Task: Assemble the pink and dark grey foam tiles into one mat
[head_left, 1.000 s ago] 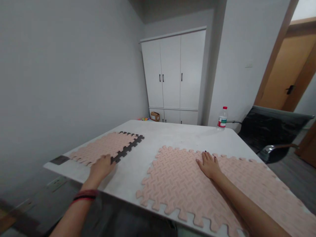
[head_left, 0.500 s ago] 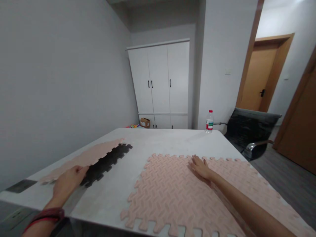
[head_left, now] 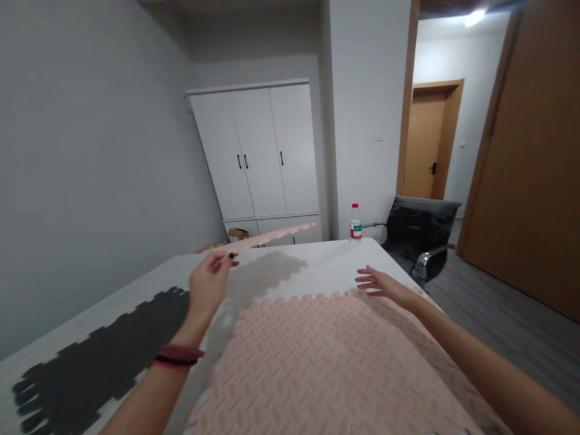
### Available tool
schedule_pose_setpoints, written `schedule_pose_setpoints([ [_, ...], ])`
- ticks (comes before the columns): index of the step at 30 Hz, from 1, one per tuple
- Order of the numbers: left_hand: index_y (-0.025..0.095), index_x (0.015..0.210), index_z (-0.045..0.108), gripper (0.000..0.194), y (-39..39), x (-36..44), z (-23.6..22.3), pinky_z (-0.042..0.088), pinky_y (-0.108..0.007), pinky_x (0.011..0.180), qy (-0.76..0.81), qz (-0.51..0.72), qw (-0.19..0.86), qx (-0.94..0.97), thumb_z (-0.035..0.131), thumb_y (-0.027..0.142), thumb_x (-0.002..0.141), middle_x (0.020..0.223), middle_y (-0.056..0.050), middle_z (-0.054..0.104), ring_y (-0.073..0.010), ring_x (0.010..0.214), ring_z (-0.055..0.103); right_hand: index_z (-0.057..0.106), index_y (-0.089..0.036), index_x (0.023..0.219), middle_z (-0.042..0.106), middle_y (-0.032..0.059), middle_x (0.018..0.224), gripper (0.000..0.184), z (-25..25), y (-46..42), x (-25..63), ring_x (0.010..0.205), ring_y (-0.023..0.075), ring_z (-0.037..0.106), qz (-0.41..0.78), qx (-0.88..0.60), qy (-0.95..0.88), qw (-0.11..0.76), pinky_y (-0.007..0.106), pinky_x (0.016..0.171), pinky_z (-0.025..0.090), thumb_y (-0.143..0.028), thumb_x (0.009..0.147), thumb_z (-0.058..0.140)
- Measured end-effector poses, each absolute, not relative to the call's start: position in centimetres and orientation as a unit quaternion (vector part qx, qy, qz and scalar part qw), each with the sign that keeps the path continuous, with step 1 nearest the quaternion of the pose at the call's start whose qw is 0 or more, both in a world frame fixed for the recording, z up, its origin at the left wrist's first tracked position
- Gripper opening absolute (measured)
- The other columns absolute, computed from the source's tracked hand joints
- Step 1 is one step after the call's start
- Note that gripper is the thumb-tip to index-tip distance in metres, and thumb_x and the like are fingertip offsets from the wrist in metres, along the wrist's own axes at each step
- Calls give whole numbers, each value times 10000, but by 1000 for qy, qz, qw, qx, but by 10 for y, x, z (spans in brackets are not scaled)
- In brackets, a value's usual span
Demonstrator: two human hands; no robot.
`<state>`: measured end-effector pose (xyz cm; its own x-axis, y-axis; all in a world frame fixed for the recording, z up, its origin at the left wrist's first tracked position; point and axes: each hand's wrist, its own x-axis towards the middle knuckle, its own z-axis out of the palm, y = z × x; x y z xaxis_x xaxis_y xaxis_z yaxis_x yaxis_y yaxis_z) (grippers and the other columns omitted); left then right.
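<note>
My left hand (head_left: pixel 209 285) is raised above the white table (head_left: pixel 317 269), pinching the near edge of a pink foam mat tile (head_left: pixel 267 237) that hangs flat in the air, seen almost edge-on. A dark grey foam tile (head_left: pixel 99 356) lies bare on the table at the left, where the pink tile lay. My right hand (head_left: pixel 379 282) hovers with fingers spread just over the far right corner of the joined pink mats (head_left: pixel 317 362) that cover the near part of the table.
A water bottle (head_left: pixel 356 223) stands at the table's far edge. A black office chair (head_left: pixel 419 232) sits to its right, by a wooden door (head_left: pixel 530 157). White cupboards (head_left: pixel 258 157) stand against the back wall, with a small cardboard box (head_left: pixel 236 233) at their foot.
My left hand has lifted the pink tile off the dark grey one and carried it up and to the right. My right hand has risen off the joined mats.
</note>
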<state>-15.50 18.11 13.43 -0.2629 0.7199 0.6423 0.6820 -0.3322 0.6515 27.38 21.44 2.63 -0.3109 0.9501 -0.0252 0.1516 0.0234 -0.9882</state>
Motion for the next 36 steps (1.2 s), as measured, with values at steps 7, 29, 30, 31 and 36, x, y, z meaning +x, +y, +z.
schedule_pose_setpoints([
  [7,191,891,576,251,223,-1,66,470,-270,794,472,384,112,786,430,395,885,900,-3,650,-125,840,601,199,-160,1410,501,161,1294,652,19,246,341,1034,227,601,449,-547,-489,510,392,822,514,-541,888,278],
  [29,158,1009,574,321,280,60,-8,424,-448,897,559,101,-8,823,508,435,861,1068,-60,584,-205,1000,544,452,-67,1268,546,151,1227,605,-72,272,398,1096,238,530,107,-745,-562,344,338,951,385,-394,770,558],
  [30,160,1055,560,343,279,61,-7,405,-468,919,557,102,-12,824,511,436,857,1108,-69,571,-220,1037,529,440,-68,1281,543,150,1232,609,-72,272,398,1099,239,528,102,-747,-567,332,341,952,383,-396,778,547],
  [31,162,1117,534,378,278,62,-6,381,-490,944,552,104,-15,827,514,433,854,1160,-81,550,-238,1081,507,419,-69,1302,531,152,1249,619,-71,273,397,1114,239,517,96,-749,-572,319,344,960,376,-392,787,533],
  [36,282,1358,345,502,277,72,-3,246,-484,1061,448,76,15,891,449,219,871,1412,-74,389,-249,1294,342,306,-65,1389,315,166,1440,604,-69,273,389,1313,237,297,78,-741,-625,232,362,1053,264,-296,843,422],
])
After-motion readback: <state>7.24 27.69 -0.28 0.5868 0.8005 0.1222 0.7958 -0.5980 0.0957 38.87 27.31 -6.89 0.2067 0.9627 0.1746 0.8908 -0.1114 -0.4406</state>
